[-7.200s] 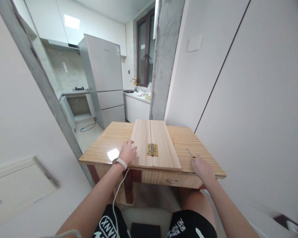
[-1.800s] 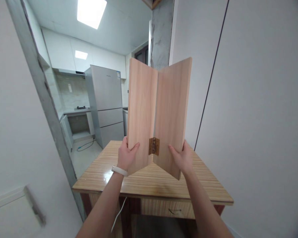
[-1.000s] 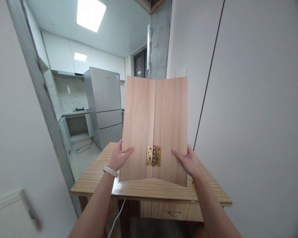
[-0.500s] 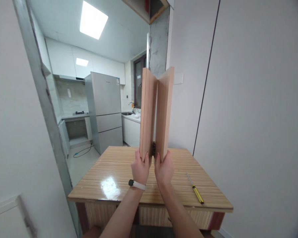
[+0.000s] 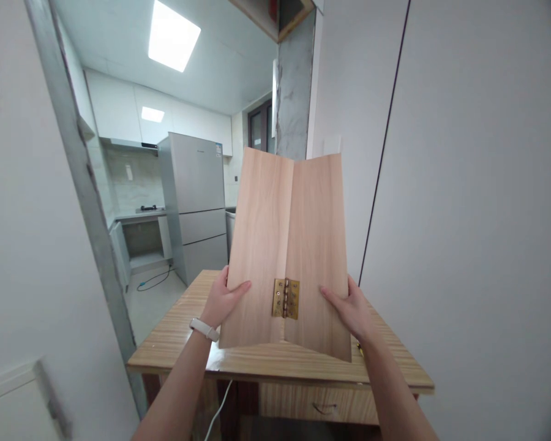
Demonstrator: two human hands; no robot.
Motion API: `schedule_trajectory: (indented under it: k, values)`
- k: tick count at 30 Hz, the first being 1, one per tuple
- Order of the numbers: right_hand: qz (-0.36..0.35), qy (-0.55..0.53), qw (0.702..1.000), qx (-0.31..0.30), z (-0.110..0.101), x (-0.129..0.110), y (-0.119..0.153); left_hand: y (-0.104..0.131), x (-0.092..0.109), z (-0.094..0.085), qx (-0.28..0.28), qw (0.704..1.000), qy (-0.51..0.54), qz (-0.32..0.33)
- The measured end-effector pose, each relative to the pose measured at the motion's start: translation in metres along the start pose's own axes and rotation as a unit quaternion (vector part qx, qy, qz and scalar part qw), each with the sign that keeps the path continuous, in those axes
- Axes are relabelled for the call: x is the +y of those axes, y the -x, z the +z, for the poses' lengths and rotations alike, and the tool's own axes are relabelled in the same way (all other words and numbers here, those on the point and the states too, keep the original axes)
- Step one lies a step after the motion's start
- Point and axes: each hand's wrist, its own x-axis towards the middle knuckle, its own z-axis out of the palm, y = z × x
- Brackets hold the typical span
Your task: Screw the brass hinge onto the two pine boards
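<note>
Two light wooden boards, a left board point(image 5: 261, 226) and a right board point(image 5: 318, 233), are held up over the table and spread into a shallow V. A brass hinge point(image 5: 285, 298) with screws joins them near their lower ends. My left hand point(image 5: 224, 299) grips the outer edge of the left board, thumb on its face. On the right board's outer edge, my right hand point(image 5: 349, 304) has the same closed hold. A yellow and black screwdriver point(image 5: 360, 350) is mostly hidden behind the right board and my right wrist.
The wood-grain table point(image 5: 174, 334) has a drawer point(image 5: 321, 404) at its front. A white cable point(image 5: 219, 409) hangs below its edge. Behind stands a grey refrigerator point(image 5: 199, 196); a white wall panel point(image 5: 463, 214) rises on the right.
The boards have swung apart from nearly face to face to a wide V, showing their inner faces and the hinge. My hands have moved outward with them. The screwdriver is now mostly covered.
</note>
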Motion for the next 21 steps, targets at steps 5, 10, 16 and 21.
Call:
schedule_trajectory:
  k: [5, 10, 16, 21]
  values:
    - [0.067, -0.116, 0.99, -0.055, -0.007, 0.009, 0.01, 0.009, -0.014, -0.003, -0.034, 0.994, 0.081, -0.069]
    - [0.092, -0.148, 0.981, -0.082, -0.009, 0.016, 0.009, 0.014, -0.027, 0.001, -0.046, 0.982, 0.142, -0.12]
    - [0.149, -0.122, 0.977, -0.091, -0.01, 0.035, 0.003, 0.015, -0.04, 0.004, -0.047, 0.975, 0.154, -0.154]
    - [0.194, -0.091, 0.97, -0.118, -0.01, 0.063, 0.005, 0.02, -0.064, 0.011, -0.038, 0.961, 0.151, -0.227]
